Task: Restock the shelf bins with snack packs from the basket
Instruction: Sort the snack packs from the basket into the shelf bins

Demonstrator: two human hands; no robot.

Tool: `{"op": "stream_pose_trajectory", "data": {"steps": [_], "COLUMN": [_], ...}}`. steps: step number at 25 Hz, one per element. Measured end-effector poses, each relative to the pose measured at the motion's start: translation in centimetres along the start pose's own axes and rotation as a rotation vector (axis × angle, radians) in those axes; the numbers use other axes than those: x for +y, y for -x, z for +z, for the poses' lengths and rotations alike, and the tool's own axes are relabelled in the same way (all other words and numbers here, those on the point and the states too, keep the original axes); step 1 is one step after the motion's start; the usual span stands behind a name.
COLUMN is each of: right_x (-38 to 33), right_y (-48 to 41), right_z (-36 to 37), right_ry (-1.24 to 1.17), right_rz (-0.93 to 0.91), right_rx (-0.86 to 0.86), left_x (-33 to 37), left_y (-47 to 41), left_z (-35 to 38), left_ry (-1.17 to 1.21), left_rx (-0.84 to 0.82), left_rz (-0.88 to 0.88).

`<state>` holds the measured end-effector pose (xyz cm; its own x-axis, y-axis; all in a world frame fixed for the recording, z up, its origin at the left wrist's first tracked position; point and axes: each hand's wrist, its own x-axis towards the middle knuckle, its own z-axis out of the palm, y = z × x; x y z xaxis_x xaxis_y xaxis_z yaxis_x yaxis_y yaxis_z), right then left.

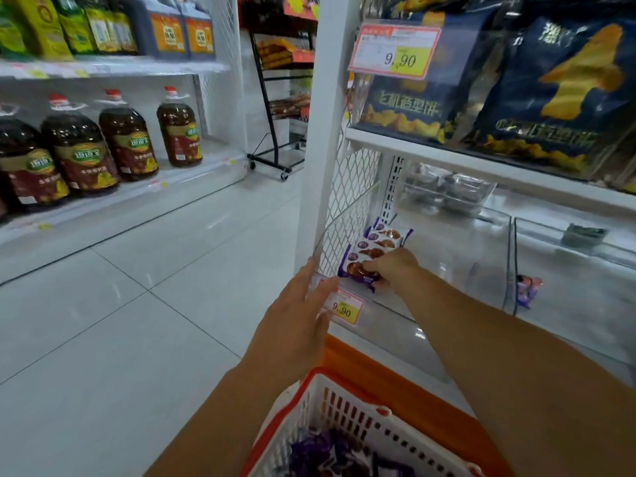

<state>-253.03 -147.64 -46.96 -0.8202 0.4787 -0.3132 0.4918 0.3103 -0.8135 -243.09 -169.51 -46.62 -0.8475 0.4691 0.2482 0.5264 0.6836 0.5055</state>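
Observation:
My right hand (392,270) reaches into the leftmost clear shelf bin (447,256) and grips a purple snack pack (354,270) at the front of a row of several like packs (385,237). My left hand (299,311) is held out flat with straight fingers beside the bin's front left corner, near the white shelf post (320,166); it holds nothing. Below, the white and orange basket (330,407) holds more purple packs (327,452).
A 9.90 price tag (344,308) hangs on the bin's front edge. The neighbouring bin holds one purple pack (528,290). Blue snack bags (550,84) fill the shelf above. Oil bottles (127,139) line the opposite shelf across a white tiled aisle. A black wheeled rack (278,98) stands behind.

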Motion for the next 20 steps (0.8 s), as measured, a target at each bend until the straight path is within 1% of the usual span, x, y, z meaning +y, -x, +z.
{"op": "stream_pose_trajectory", "data": {"steps": [2, 4, 5, 8, 9, 10, 11, 12, 14, 15, 17, 18, 20], "right_x": [-0.1, -0.3, -0.3, -0.3, -0.3, -0.5, -0.6, -0.8, -0.5, 0.3, 3.5, 5.6, 11.0], "right_y": [-0.3, -0.4, -0.6, 0.4, 1.1, 1.9, 3.2, 5.0, 10.5, 13.6, 18.7, 20.4, 22.2], "right_z": [0.2, 0.1, 0.2, -0.2, -0.7, -1.3, -2.0, -2.7, -3.9, -4.2, -4.2, -4.0, -3.4], "right_ry": [0.161, 0.244, 0.257, 0.106, 0.123, 0.185, 0.229, 0.223, 0.056, -0.029, -0.120, -0.109, 0.012], "right_rz": [0.023, 0.035, 0.015, 0.052, 0.036, -0.016, -0.115, -0.238, -0.502, -0.613, -0.756, -0.771, -0.682], "right_rx": [0.081, 0.118, 0.126, 0.095, 0.105, 0.141, 0.197, 0.257, 0.325, 0.325, 0.281, 0.266, 0.192], "left_x": [-0.4, -0.4, -0.3, -0.2, -0.1, 0.0, 0.2, 0.4, 0.8, 1.1, 2.1, 2.7, 3.8], "left_y": [-0.1, -0.1, 0.0, 0.3, 0.7, 1.1, 1.7, 2.3, 3.8, 4.5, 6.7, 7.9, 10.5], "left_z": [0.4, 0.4, 0.4, 0.5, 0.5, 0.6, 0.6, 0.6, 1.0, 1.4, 3.1, 4.3, 7.1], "left_ry": [-0.011, -0.037, -0.031, -0.018, -0.018, -0.014, -0.006, 0.015, 0.056, 0.057, 0.047, 0.041, 0.014], "left_rx": [0.008, -0.020, -0.016, -0.024, -0.014, 0.005, 0.041, 0.077, 0.134, 0.111, -0.042, -0.143, -0.338], "left_rz": [0.012, -0.016, -0.013, -0.035, -0.053, -0.079, -0.109, -0.135, -0.132, -0.121, -0.101, -0.085, -0.066]}}
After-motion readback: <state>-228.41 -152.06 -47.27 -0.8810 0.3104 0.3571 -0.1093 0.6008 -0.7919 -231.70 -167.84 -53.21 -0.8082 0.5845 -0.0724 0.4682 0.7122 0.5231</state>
